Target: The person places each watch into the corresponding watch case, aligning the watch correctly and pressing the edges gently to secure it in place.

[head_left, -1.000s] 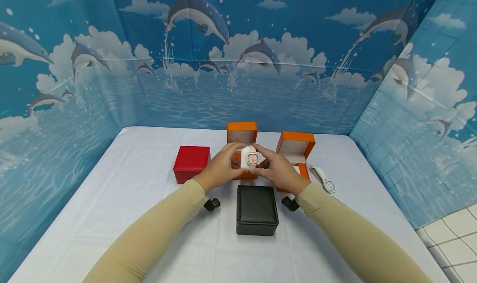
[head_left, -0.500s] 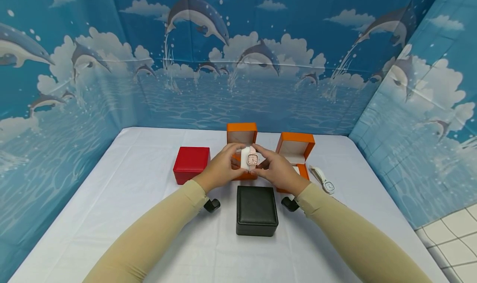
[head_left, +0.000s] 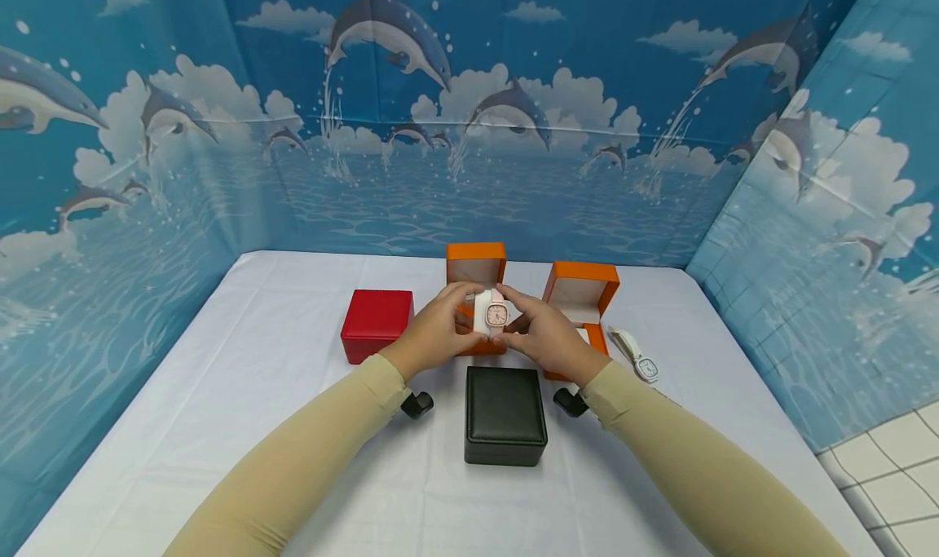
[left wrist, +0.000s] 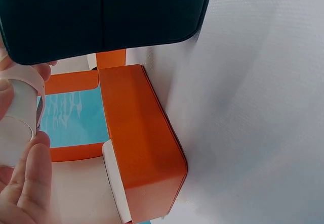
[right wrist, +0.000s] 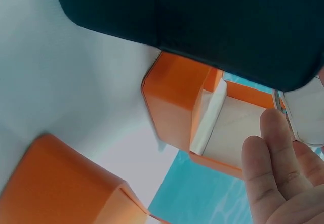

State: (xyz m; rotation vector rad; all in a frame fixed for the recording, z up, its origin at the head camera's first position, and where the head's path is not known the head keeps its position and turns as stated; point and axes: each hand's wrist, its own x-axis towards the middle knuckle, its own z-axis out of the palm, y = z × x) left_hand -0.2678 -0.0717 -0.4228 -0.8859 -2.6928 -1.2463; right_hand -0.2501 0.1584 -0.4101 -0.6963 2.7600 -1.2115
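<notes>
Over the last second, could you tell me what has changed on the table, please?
Nothing visibly changed: both the left hand and the right hand still hold the pink watch on its white cushion over the open orange box.

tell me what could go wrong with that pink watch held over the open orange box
Both hands, left hand and right hand, pinch the pink watch on its white cushion only at the fingertips, so it might slip and drop. The open orange box sits right beneath with its lid upright; a bump could tip it. The white watch lies loose near the right sleeve and could get swept.
</notes>
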